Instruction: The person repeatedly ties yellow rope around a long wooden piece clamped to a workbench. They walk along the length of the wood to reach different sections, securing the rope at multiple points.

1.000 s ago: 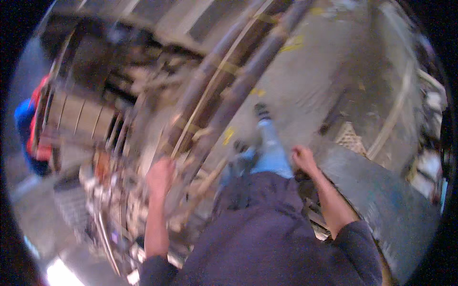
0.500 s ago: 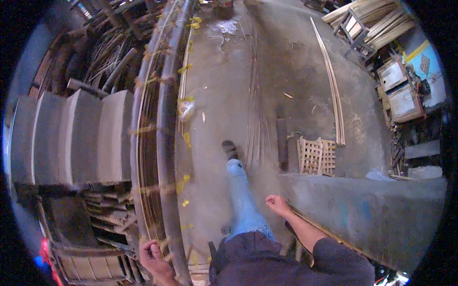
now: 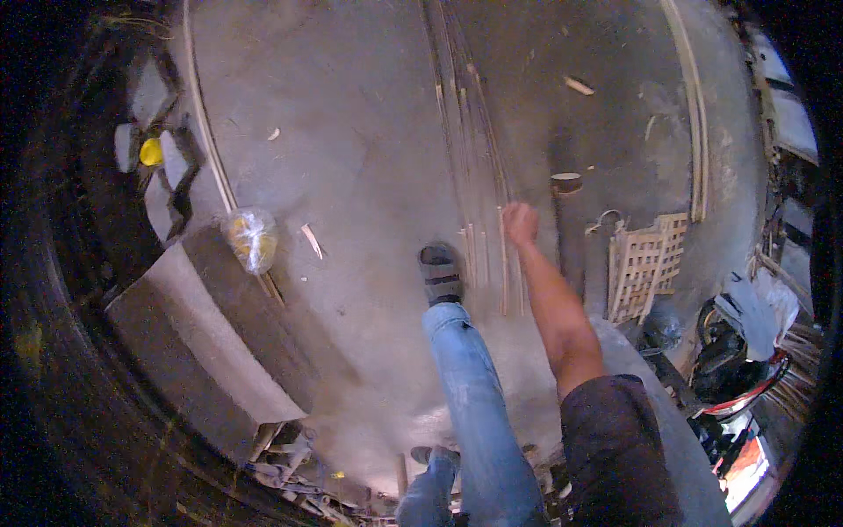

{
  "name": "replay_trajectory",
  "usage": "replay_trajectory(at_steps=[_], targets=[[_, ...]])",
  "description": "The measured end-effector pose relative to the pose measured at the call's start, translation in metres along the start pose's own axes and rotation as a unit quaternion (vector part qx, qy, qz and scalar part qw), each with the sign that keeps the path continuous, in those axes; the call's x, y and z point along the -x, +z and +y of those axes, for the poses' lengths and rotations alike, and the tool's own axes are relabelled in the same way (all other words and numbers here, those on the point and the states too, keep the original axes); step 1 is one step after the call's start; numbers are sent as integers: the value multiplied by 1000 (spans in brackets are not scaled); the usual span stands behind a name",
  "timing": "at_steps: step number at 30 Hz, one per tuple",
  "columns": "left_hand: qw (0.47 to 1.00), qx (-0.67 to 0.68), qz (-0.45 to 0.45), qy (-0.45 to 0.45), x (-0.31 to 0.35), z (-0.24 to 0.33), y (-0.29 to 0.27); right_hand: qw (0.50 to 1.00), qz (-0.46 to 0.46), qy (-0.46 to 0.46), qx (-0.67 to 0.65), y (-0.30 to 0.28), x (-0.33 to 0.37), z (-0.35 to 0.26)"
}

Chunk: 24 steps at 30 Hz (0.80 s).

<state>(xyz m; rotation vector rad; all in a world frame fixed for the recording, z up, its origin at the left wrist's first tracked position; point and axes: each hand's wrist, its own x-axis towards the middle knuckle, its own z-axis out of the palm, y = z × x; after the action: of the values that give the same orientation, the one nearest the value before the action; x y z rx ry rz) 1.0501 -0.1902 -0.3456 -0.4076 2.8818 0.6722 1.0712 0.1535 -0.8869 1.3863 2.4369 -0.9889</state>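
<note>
At the far left, a grey stepped block point(image 3: 230, 321) is standing at a slant, and a clear plastic bag point(image 3: 253, 239) with something yellow inside is lying by its upper end, near a long thin pole point(image 3: 202, 110). A pale wood sliver point(image 3: 312, 241) is lying on the floor point(image 3: 369, 158) to the right of the bag. The left hand is not showing anywhere, so its state cannot be told.

In the middle, a foot in a dark sandal point(image 3: 441, 274) is pointing forward, just left of the near ends of the thin wooden strips point(image 3: 465, 97). These strips are lying on the floor, their long axis running away from the person, roughly in line with the leg. The right hand point(image 3: 520, 222) is hanging above the floor at their right edge, so most of them are lying to its left and ahead of it; it is the nearer hand in sight. Its fingers are curling into a narrow fist, with nothing clearly showing in its grip.

Just right of it, a dark tube with a pale end point(image 3: 571, 228) is lying nearly parallel to the strips. Farther right, a lattice panel point(image 3: 648, 263) is resting, with long pale slats point(image 3: 698, 149) running beyond it.
</note>
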Motion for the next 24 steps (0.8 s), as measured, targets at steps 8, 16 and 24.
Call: replay_trajectory(at_steps=[8, 16, 24], targets=[[996, -23, -81, -26, -79, -5, 106, 967, -11, 104, 233, 69, -87, 17], [996, -12, -88, -28, -91, -5, 117, 972, -8, 63, 226, 53, -84, 20], [995, 13, -89, -30, -88, -11, 108, 990, -12, 10, 139, 27, -52, 12]])
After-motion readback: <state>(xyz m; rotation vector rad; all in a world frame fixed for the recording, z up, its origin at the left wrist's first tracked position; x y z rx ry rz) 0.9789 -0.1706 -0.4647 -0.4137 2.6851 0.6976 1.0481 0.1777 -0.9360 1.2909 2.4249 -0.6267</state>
